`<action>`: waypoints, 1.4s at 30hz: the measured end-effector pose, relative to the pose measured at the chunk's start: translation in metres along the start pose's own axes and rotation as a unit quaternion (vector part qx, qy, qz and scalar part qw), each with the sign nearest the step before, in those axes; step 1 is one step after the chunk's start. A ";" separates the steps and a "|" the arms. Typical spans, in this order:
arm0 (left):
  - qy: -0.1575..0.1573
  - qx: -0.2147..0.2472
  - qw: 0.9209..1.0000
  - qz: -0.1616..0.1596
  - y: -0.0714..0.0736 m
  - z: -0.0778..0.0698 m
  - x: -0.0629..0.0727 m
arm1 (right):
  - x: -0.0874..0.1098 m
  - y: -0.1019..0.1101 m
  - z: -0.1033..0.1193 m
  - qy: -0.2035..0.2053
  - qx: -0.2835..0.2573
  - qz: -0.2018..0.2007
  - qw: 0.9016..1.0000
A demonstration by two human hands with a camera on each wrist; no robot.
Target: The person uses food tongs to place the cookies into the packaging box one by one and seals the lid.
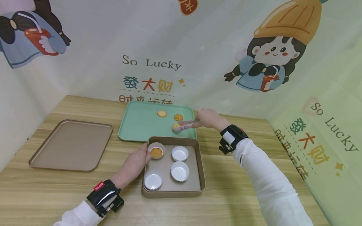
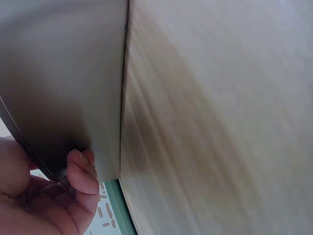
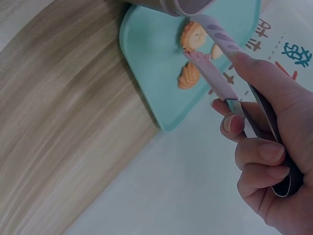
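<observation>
A glossy black left wristband (image 1: 105,196) carries a red tag (image 1: 99,186) with white lettering along its outer edge and a small black block (image 1: 117,203) on its inner side. Beyond it, the left hand (image 1: 133,163) is bare; behind it comes a white left sleeve (image 1: 82,216). Well to its right are a black right wristband (image 1: 239,132) with a whitish patch (image 1: 228,137), a long, creased white right sleeve (image 1: 268,179) and a bare right hand (image 1: 209,118).

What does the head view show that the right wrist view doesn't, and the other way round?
Only head: the left hand gripping the tin, the flat brown tray and the fluted cups.

Only right wrist: the tongs' dark rear end.

Both: the right hand holding the tongs, the green tray, cookies, part of the tin.
</observation>
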State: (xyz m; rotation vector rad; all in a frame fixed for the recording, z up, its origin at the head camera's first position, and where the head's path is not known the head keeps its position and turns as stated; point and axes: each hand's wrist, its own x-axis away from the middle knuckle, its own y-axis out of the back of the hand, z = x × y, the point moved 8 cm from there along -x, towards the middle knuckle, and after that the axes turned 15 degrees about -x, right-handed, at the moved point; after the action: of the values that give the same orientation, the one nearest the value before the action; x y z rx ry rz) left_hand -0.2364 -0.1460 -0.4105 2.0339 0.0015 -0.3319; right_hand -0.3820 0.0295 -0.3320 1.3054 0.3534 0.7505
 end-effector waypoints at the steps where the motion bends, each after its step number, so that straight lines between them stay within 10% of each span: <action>1: 0.000 0.001 1.000 0.002 0.000 0.000 0.000 | 0.001 0.002 0.000 0.001 0.000 -0.003 1.000; 13: -0.005 -0.010 1.000 0.006 0.001 -0.003 -0.001 | 0.053 0.036 0.030 0.054 -0.001 -0.053 0.997; 22: -0.001 -0.009 1.000 0.020 0.001 -0.004 -0.002 | 0.094 0.017 0.058 0.119 0.061 -0.040 0.990; 42: -0.014 -0.003 1.000 -0.006 0.002 -0.004 -0.001 | 0.085 -0.017 0.061 0.121 0.098 -0.007 0.988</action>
State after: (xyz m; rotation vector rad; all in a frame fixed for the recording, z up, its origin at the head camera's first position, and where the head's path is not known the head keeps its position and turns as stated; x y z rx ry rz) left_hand -0.2358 -0.1429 -0.4070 2.0233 -0.0020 -0.3679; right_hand -0.2777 0.0405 -0.3182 1.3965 0.6438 0.8814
